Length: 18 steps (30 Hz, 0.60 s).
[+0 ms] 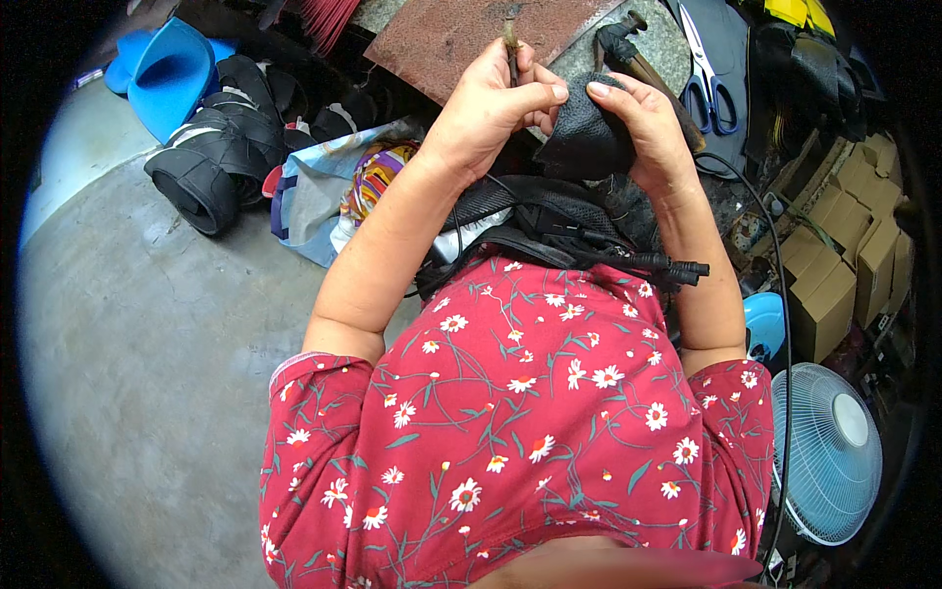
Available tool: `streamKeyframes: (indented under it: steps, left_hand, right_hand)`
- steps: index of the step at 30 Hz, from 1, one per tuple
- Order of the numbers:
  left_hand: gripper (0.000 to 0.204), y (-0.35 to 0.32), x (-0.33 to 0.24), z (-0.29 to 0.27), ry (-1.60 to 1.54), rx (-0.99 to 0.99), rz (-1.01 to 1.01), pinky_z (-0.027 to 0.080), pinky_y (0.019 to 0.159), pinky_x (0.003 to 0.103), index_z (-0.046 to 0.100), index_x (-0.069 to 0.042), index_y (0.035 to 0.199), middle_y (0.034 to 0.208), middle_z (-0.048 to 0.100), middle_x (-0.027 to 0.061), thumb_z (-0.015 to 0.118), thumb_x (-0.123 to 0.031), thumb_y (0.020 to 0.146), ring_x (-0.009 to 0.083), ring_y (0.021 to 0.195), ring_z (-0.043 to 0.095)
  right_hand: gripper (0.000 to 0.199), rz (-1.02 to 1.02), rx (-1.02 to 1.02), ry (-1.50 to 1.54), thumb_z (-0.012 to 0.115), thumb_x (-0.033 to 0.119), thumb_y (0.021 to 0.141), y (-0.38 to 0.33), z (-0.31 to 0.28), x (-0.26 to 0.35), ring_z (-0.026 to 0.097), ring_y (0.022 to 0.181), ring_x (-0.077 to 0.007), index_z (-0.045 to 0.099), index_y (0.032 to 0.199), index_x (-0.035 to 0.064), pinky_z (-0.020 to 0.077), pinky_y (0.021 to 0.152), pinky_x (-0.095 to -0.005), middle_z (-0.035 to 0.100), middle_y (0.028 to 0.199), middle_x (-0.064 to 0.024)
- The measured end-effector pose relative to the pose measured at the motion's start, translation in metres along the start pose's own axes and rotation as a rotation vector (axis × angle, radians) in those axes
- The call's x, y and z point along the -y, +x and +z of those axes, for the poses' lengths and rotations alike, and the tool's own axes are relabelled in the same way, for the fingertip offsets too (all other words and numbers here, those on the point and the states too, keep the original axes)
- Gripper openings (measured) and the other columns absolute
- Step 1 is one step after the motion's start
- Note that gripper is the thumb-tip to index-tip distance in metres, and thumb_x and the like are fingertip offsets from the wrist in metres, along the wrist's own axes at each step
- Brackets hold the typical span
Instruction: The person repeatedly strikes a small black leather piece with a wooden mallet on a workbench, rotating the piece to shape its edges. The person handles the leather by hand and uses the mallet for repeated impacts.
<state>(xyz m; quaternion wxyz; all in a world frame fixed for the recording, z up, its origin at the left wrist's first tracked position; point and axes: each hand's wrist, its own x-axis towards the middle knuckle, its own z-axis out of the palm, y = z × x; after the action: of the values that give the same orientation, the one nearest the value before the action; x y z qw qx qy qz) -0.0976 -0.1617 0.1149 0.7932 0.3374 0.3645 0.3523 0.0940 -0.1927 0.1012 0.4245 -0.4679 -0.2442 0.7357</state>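
Observation:
My left hand (496, 98) is closed around a thin tool with a worn wooden handle (510, 39), held upright. My right hand (648, 123) grips a black leather piece (584, 142) that looks like part of a shoe. The two hands meet above my lap, thumbs almost touching. The tool's tip is hidden behind my fingers and the leather. Below the hands, a black harness with cables (589, 240) lies over my red flowered shirt.
Black sandals (211, 147) and a blue plastic seat (172, 74) lie at the left by a colourful bag (329, 191). A rust-brown slab (461, 34), a hammer (633, 59) and blue-handled scissors (708, 83) lie ahead. Cardboard boxes (844, 255) and a fan (829, 452) stand at the right.

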Motion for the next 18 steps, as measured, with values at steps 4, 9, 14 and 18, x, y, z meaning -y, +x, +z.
streamKeyframes:
  steps: [4,9,14,18]
  left_hand:
    - [0.030,0.0017,0.0002,-0.0021,-0.075,0.058,-0.004,0.047,0.058,0.022,0.039,-0.010,0.094,0.087,0.063,0.0088,0.067,-0.003,0.084,0.0133,0.067,0.061]
    - [0.033,0.0028,0.0023,-0.0009,-0.132,0.034,0.024,0.051,0.058,0.027,0.038,-0.010,0.091,0.083,0.063,0.0100,0.068,0.001,0.082,0.0168,0.067,0.063]
    - [0.035,0.0048,0.0012,-0.0018,-0.165,-0.025,0.060,0.054,0.059,0.030,0.038,-0.010,0.090,0.083,0.064,0.0109,0.069,0.002,0.080,0.0187,0.069,0.065]
    - [0.035,0.0040,0.0018,-0.0032,-0.139,-0.017,0.024,0.054,0.061,0.030,0.038,-0.011,0.090,0.083,0.064,0.0108,0.069,0.002,0.080,0.0190,0.069,0.065]
  right_hand:
    - [0.021,0.002,0.033,0.031,0.064,0.016,0.089,-0.0004,-0.0015,0.0004,0.064,0.076,-0.0094,0.065,0.102,0.0009,0.0511,0.071,-0.0223,0.069,0.090,-0.0048]
    - [0.022,0.001,0.052,0.081,0.063,0.019,0.090,0.0015,-0.0042,0.0007,0.064,0.078,-0.0089,0.065,0.104,0.0019,0.0509,0.073,-0.0225,0.069,0.091,-0.0034]
    - [0.026,0.001,0.025,-0.023,0.068,0.018,0.085,0.0001,-0.0056,0.0022,0.064,0.081,-0.0087,0.065,0.106,0.0023,0.0504,0.076,-0.0235,0.069,0.093,-0.0031]
    - [0.026,-0.008,0.072,-0.042,0.069,0.015,0.083,-0.0003,-0.0089,0.0051,0.065,0.081,-0.0105,0.066,0.105,0.0021,0.0500,0.080,-0.0247,0.071,0.093,-0.0045]
